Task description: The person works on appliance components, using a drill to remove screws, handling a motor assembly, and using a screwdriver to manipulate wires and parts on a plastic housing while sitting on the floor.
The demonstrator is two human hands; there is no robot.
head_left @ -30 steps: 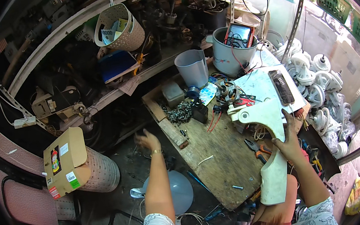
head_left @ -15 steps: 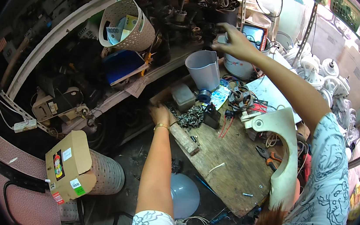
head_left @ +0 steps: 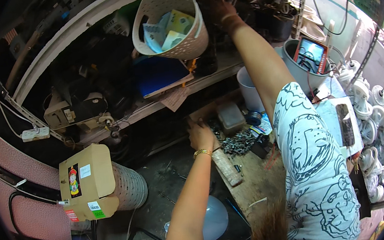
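Note:
My left hand (head_left: 200,135) rests on the far left corner of the wooden work table (head_left: 251,189), fingers stretched over its edge and holding nothing I can see. Close to it are a wooden block (head_left: 227,168), a heap of small metal screws or bolts (head_left: 237,143) and a clear plastic box (head_left: 231,117). My right hand (head_left: 222,11) reaches up into the shaded shelf, just right of a perforated basket (head_left: 173,51) with banknotes (head_left: 171,32) in it. Dark machine parts surround its fingers, and shadow hides whether they grip anything.
A grey pail (head_left: 294,55) holding a boxed item stands right of my raised arm, which partly covers a white pitcher (head_left: 248,88). White plastic parts (head_left: 363,102) hang at the right. A cardboard box (head_left: 86,182) tops a perforated bin (head_left: 133,187) at the left.
My right hand has moved from above the pail, farther and left, into the shelf. My left hand stays at the table corner. The view has shifted, and my sleeve now covers the table's right side.

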